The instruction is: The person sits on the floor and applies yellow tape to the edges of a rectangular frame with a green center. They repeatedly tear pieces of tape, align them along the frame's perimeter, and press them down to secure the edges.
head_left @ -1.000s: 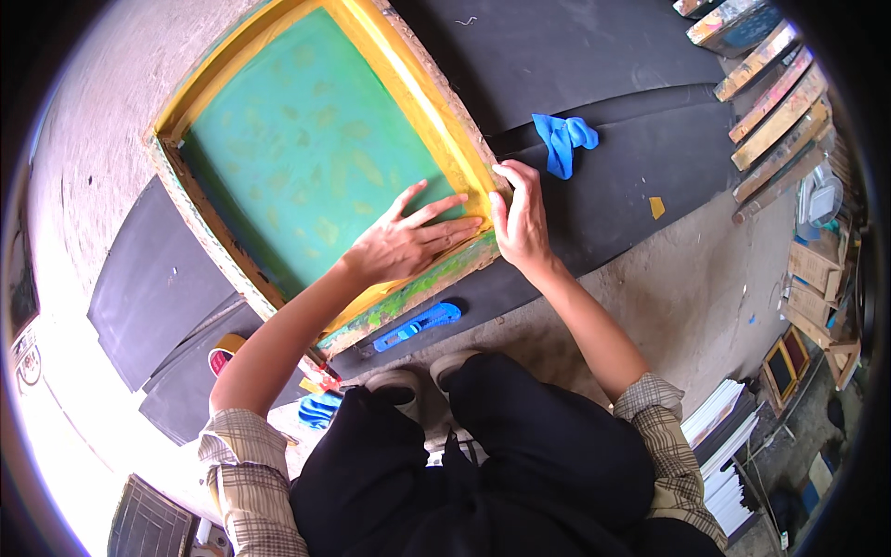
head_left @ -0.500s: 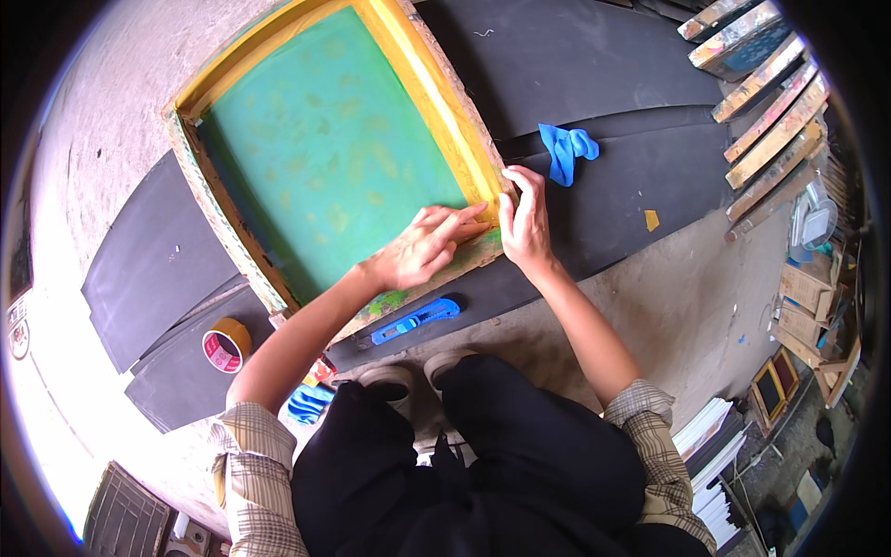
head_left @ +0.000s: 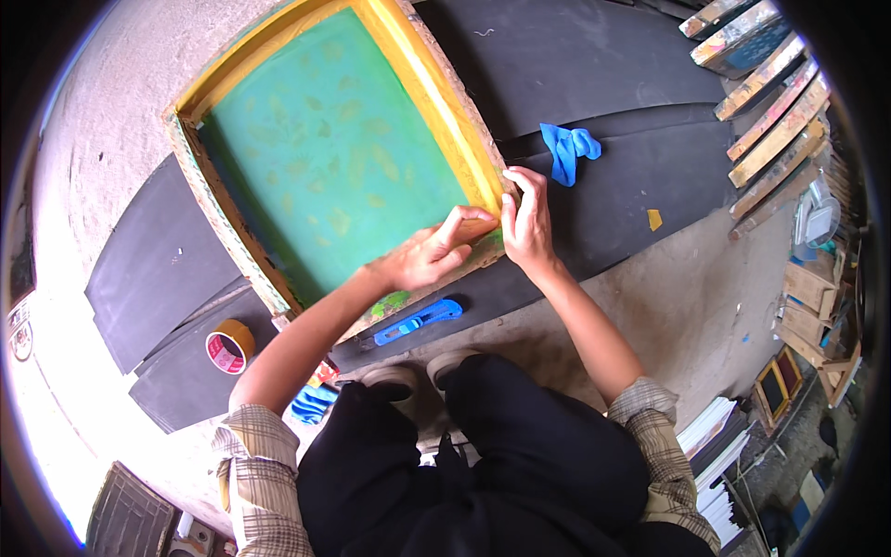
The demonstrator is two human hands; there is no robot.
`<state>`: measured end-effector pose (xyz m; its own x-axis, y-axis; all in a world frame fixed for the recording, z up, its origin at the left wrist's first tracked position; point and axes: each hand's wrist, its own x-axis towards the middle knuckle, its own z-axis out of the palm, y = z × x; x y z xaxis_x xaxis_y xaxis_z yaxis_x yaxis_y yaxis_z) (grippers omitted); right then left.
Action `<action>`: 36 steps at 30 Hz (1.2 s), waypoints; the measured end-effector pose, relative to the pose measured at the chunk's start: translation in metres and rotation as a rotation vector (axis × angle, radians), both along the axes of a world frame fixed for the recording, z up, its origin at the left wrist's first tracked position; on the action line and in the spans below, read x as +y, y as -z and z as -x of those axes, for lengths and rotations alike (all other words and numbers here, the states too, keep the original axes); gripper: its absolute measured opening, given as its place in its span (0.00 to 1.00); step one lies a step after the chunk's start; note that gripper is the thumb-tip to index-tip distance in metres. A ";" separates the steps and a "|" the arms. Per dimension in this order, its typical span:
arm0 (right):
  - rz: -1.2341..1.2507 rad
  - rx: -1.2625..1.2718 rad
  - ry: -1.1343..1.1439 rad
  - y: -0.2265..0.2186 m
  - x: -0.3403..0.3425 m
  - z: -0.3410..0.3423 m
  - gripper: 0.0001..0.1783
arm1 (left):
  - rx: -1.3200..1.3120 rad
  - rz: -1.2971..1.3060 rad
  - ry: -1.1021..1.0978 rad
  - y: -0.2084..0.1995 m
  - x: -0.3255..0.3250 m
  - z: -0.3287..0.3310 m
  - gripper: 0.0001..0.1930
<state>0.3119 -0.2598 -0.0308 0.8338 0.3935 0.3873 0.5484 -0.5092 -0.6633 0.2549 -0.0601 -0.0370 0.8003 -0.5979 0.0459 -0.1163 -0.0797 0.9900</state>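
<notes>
A wooden screen-printing frame with a green mesh lies before me. Yellow-brown adhesive tape lines its far and right inner edges. My left hand is over the near right corner, its bent index finger pressing on the tape there, thumb apart, nothing held. At the outside of that same corner my right hand grips the frame's edge, thumb on the inner side and fingers bent round. Just below the frame rests a blue box cutter. The left fingertips are partly hidden at the corner.
Black sheets lie under the frame. A tape roll stands at left; a crumpled blue cloth or glove and a yellow scrap lie at right. Paint-stained frames line the far right, with a paper stack below.
My left index finger has gone from stretched along the tape to bent, its tip nearer the corner. My right hand keeps its hold on the frame. The view has shifted slightly.
</notes>
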 end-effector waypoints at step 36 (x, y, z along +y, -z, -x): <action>-0.033 -0.016 -0.003 0.003 -0.004 0.003 0.20 | -0.844 -0.798 0.198 -0.011 0.066 0.025 0.27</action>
